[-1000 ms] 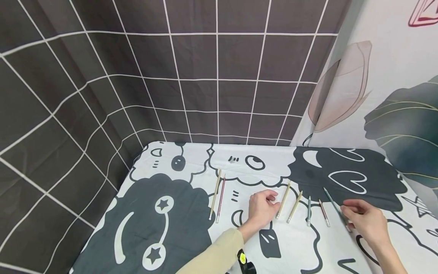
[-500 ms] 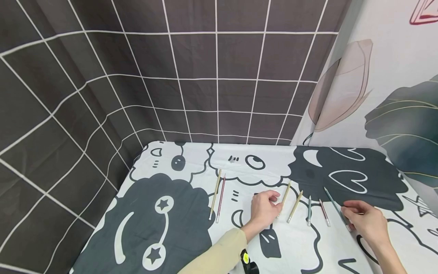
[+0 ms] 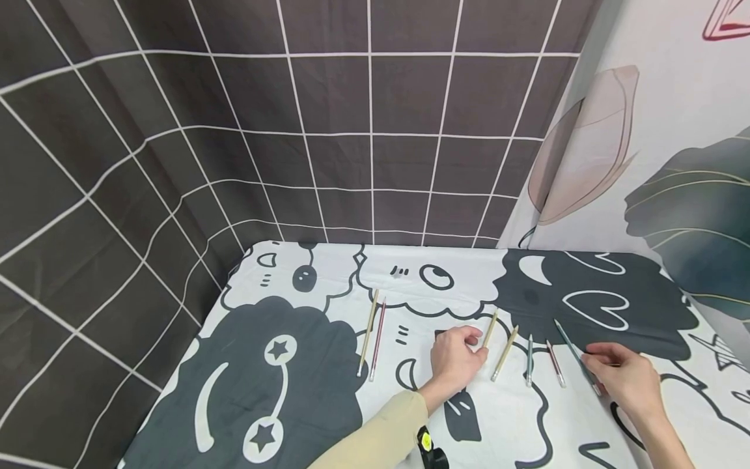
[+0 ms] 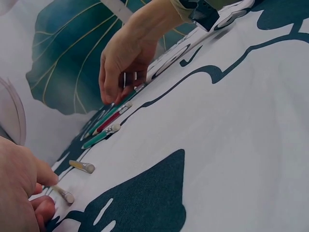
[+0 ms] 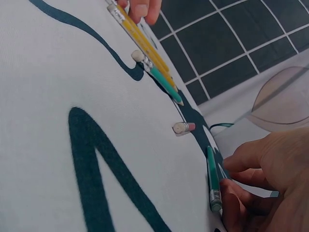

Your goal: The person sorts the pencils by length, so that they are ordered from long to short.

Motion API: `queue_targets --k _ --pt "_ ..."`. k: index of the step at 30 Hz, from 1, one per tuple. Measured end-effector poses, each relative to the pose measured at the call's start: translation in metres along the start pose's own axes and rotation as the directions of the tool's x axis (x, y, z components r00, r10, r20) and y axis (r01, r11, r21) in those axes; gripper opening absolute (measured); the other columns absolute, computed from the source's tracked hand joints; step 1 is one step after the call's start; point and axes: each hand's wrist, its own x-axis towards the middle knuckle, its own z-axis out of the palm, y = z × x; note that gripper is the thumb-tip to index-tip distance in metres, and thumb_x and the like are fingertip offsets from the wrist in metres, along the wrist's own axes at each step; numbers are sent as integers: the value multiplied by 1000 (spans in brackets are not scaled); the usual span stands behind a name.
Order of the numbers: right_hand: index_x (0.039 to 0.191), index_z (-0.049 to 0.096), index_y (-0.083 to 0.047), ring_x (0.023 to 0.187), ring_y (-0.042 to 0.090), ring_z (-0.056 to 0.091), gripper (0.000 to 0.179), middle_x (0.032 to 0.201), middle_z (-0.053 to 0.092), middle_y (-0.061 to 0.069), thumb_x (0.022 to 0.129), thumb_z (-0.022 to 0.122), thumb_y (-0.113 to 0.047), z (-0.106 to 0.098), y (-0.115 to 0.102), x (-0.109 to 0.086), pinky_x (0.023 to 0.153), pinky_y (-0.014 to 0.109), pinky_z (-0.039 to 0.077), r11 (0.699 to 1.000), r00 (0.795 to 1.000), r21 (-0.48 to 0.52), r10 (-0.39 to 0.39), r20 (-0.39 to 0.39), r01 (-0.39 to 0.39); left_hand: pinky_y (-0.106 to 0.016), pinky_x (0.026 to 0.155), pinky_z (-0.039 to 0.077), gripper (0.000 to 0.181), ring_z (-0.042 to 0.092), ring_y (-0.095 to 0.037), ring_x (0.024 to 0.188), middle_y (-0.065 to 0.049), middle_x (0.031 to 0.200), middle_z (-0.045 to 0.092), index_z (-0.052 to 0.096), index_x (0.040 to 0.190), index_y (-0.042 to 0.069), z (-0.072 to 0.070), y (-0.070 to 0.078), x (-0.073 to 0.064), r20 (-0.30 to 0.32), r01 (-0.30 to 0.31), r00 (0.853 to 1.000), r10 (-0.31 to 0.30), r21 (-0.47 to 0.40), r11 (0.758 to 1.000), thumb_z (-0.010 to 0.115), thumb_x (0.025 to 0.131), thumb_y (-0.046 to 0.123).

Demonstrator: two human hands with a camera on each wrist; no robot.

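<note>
Seemingly, we're mid-reach: bent left hand is at a yellow pencil, its 2 o'clock; half-curled right hand is by the long teal pencil, its 10 o'clock. We can't tell either grip; next likely calls for pinching.

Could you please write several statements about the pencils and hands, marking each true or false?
1. Seven pencils lie on the patterned cloth. True.
2. The left hand is nearest a yellow pencil. True.
3. The right hand is nearest a yellow pencil. False: the right hand is nearest a green pencil.
4. The leftmost pencil is green. False: the leftmost pencil is yellow.
5. Two of the pencils are red. True.
</note>
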Motion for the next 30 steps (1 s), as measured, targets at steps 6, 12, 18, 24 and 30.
queue_targets --k 6,12,18,24,30 --pt "112 63 12 54 14 56 32 78 67 9 90 66 -12 0 2 1 45 26 43 1000 1000 -19 -19 -10 18 -19 61 41 20 57 0 69 17 71 64 78 89 22 2 1 0 -9 6 1000 -5 50 999 85 70 18" --pt "109 65 11 57 12 55 31 78 68 9 88 68 -12 1 4 2 47 25 42 998 999 -46 -50 -21 49 -20 59 40 19 55 -1 67 18 69 59 78 88 22 3 4 1 -13 23 1000 -22 79 997 85 70 20" --pt "108 65 11 60 15 56 30 78 68 10 88 69 -10 2 4 4 47 24 41 996 998 -62 -61 -26 59 -20 59 39 20 54 -2 67 17 70 55 78 89 22 4 5 1 -10 29 1000 -28 106 994 86 70 21" --pt "108 64 11 62 16 56 30 78 67 11 87 68 -10 2 2 3 47 24 42 996 998 -70 -57 -27 55 -22 59 38 21 53 -4 67 16 71 52 78 88 22 6 7 0 -14 43 999 -41 123 991 86 68 20" --pt "106 66 10 62 16 56 29 77 66 10 87 69 -12 3 1 2 48 24 41 994 997 -84 -68 -32 65 -23 59 38 20 53 -5 67 17 70 50 77 86 23 7 9 -1 -17 54 998 -52 158 986 85 68 20"
